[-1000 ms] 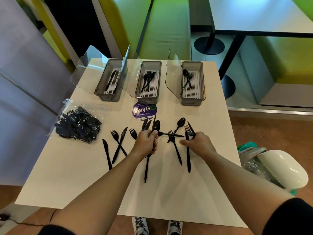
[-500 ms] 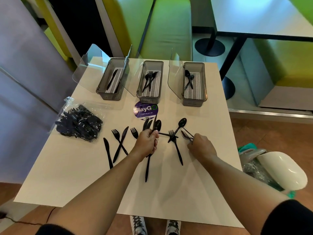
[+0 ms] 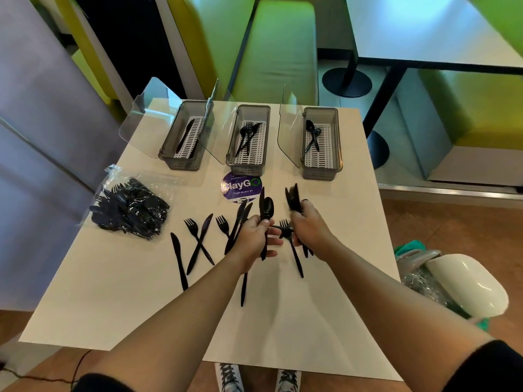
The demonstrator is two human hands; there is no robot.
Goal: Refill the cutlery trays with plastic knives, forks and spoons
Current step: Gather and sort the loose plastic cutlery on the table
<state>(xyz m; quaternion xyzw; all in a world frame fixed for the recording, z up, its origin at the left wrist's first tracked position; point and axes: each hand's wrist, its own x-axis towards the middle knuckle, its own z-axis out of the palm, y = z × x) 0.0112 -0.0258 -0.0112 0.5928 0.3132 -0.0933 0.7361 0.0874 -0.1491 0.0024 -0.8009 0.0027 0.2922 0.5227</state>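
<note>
- The setting was an eating area with green padded seats [image 3: 277,52] behind a white bench [image 3: 141,292], and a second table [image 3: 424,29] stood beyond its far right corner.
- Three grey trays stood in a row along the bench's far edge: the left tray [image 3: 181,165], the middle tray [image 3: 244,169] and the right tray [image 3: 318,174]. Each had its clear lid [image 3: 144,125] swung open to its left, presumably so cutlery could be dropped straight in.
- The left tray held knives and the right tray spoons. The middle tray held forks, with what looked like another kind among them.
- A clear bag of black cutlery [image 3: 130,210] lay by the left edge, seemingly the stock to draw from.
- Loose pieces lay flat across the middle of the bench, near a round purple sticker [image 3: 240,186]. Among them were a lone knife [image 3: 178,258] and a fork [image 3: 192,227] crossed by another knife [image 3: 206,224]. They were probably spread out so the kinds could be told apart.
- The left hand [image 3: 254,239] was curled round the handles of a spoon [image 3: 267,207] and a table knife [image 3: 261,198], heads upward, gathered like a bunch.
- The right hand [image 3: 308,224], just beside it, gripped a small bundle [image 3: 293,196] raised off the bench. Blur hid which kinds it held.
- By my judgement this was the sorting stage, since the trays were nearly bare and most of the refilling was not yet done.
</note>
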